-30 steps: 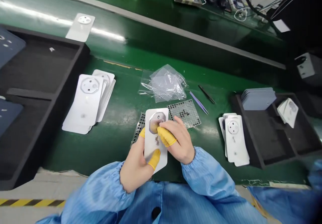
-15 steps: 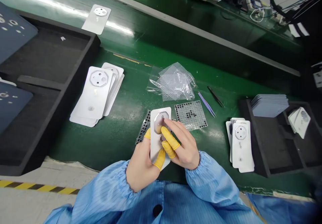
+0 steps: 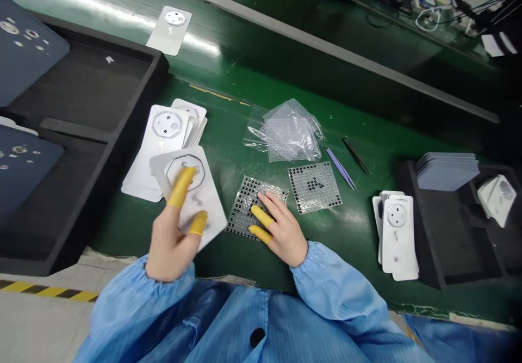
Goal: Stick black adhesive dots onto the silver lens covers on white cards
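Note:
My left hand [image 3: 173, 243], with yellow finger cots, grips a white phone back cover [image 3: 210, 202] that has an octagonal camera ring. The cover is tilted and slightly blurred, overlapping the front right of a stack of similar white covers [image 3: 141, 164]; whether it touches them I cannot tell. My right hand [image 3: 281, 229] has its fingers spread over a transparent sheet of small black dots [image 3: 244, 210], with fingertips at its surface. It holds no cover. A second dotted sheet [image 3: 316, 200] lies to the right, beside purple tweezers [image 3: 341, 168] and black tweezers [image 3: 355, 155].
Crumpled plastic bags [image 3: 289, 134] lie beyond the sheets. A black tray [image 3: 134, 102] with dark blue panels borders the left. Another black tray [image 3: 442, 243] stands at right, next to a small stack of white covers [image 3: 402, 243]. One cover [image 3: 169, 36] lies on the back ledge.
My left hand has carried the white phone back cover leftward to the stack. My right hand has come off the cover and down onto the dotted sheet. The view has shifted slightly.

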Motion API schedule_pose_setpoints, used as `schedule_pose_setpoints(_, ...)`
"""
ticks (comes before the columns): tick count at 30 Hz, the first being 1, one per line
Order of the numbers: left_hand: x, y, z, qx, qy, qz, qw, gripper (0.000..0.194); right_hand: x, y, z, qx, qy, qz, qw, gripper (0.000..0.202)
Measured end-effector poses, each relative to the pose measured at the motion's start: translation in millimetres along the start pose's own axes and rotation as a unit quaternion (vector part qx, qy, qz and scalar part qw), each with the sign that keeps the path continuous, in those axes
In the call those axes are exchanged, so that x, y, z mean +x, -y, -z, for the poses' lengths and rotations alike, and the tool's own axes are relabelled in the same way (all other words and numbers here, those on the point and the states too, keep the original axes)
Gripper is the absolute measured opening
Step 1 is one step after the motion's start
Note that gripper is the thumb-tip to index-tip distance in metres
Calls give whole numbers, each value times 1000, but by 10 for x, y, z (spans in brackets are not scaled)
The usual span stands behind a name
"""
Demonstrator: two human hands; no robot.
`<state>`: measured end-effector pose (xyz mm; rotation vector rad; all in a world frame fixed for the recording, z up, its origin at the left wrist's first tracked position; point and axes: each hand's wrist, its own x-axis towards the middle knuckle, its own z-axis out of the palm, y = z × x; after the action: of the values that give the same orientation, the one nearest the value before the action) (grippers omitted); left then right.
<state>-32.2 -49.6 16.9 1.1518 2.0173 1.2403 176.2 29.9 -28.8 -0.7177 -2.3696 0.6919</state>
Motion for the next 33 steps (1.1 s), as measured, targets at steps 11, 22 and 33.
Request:
schedule_pose_setpoints(11, 80, -39, -236, -141, 202, 211, 946, 41, 20, 56, 117, 57, -20, 52, 997, 37)
schedule_pose_setpoints(22, -95, -9, -380, -36, 184, 25, 982, 30, 237, 88, 78, 25, -28, 66, 997, 27)
schedule_pose_setpoints(33, -40, 87, -347, 67, 200, -84, 974, 21, 216, 40, -116, 126, -40, -61, 989, 11)
